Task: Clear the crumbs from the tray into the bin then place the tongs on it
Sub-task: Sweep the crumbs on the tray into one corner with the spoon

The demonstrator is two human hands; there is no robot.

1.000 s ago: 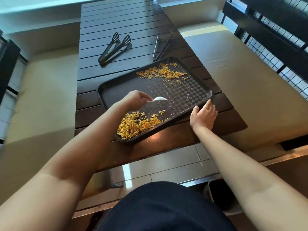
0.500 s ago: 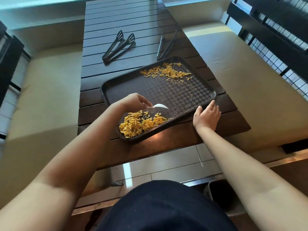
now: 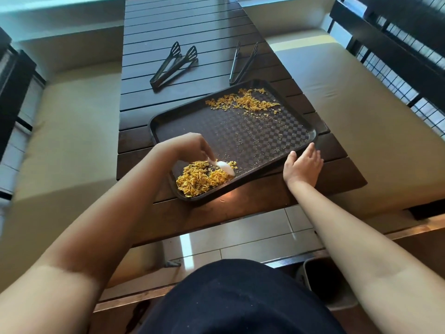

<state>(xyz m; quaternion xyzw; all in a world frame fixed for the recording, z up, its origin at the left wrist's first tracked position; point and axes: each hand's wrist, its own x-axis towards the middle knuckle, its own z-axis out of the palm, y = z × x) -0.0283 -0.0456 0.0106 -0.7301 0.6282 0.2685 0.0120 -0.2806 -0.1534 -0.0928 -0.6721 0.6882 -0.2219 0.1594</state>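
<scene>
A dark checkered tray (image 3: pixel 240 131) lies askew on the slatted table. Yellow crumbs are heaped in its near left corner (image 3: pixel 199 178), and a second patch of crumbs (image 3: pixel 248 101) lies along the far edge. My left hand (image 3: pixel 185 147) holds a white plastic spoon (image 3: pixel 222 166) whose bowl rests against the near heap. My right hand (image 3: pixel 303 165) lies flat with fingers apart against the tray's near right rim. Two pairs of dark tongs lie beyond the tray, the slotted tongs (image 3: pixel 173 65) at left and the thin tongs (image 3: pixel 242 63) at right. The bin (image 3: pixel 322 280) stands on the floor under my right arm.
The dark wooden table (image 3: pixel 183 22) runs away from me between two beige cushioned benches (image 3: pixel 72 121). Black railings (image 3: pixel 397 44) stand at the far right. Tiled floor (image 3: pixel 240 237) shows below the table's near edge.
My left hand has drawn the spoon toward me and to the left, pushing loose crumbs into the near heap. My right hand has stayed at the tray's rim.
</scene>
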